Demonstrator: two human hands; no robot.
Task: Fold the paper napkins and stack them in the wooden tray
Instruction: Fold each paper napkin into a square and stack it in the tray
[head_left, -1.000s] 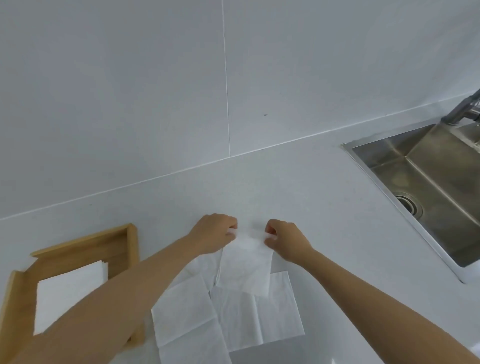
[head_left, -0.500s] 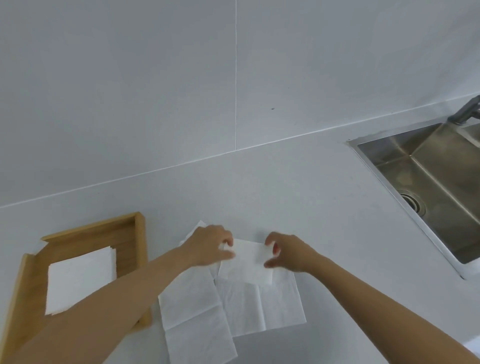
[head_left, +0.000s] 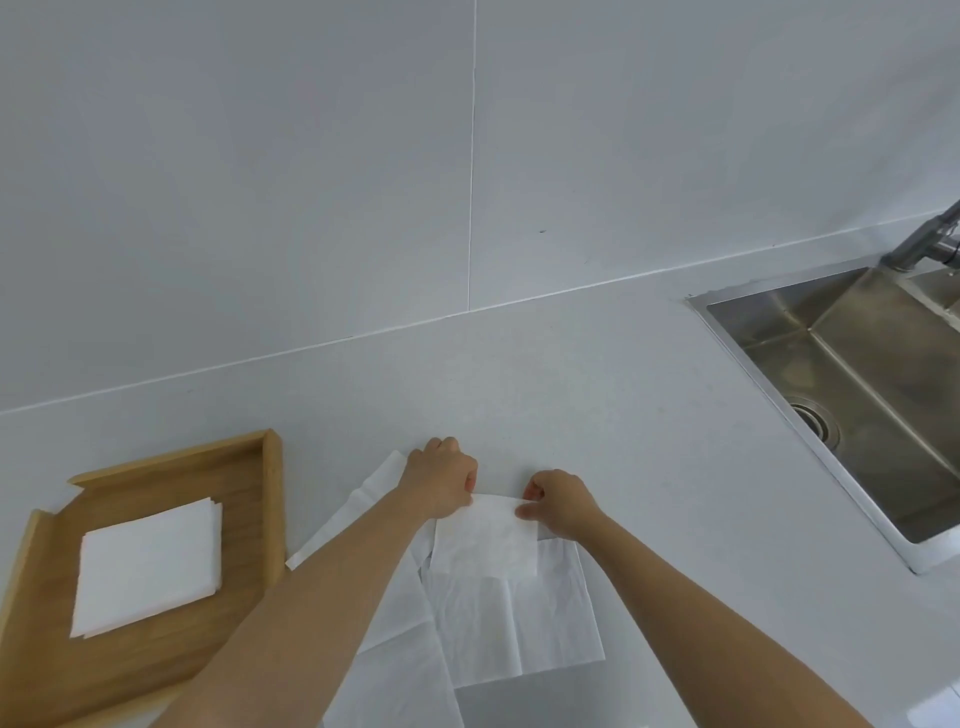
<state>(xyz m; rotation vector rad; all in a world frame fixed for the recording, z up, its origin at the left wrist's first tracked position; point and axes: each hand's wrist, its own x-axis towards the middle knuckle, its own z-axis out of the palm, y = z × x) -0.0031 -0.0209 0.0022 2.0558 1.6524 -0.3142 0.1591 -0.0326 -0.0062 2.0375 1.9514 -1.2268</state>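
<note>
On the far left we are seeing one shallow light-wood tray (head_left: 262, 525) holding one squared stack of folded white paper napkins (head_left: 148, 564); its sheets are too close to count. Beside it, on the pale grey countertop (head_left: 597, 395), at least two open white napkins (head_left: 524, 629) are waiting, so we judge the job part done. Our left hand (head_left: 441, 480) and right hand (head_left: 561, 501) are each pinching a top corner of the single half-folded white napkin (head_left: 485, 535), fingers curled narrow.
</note>
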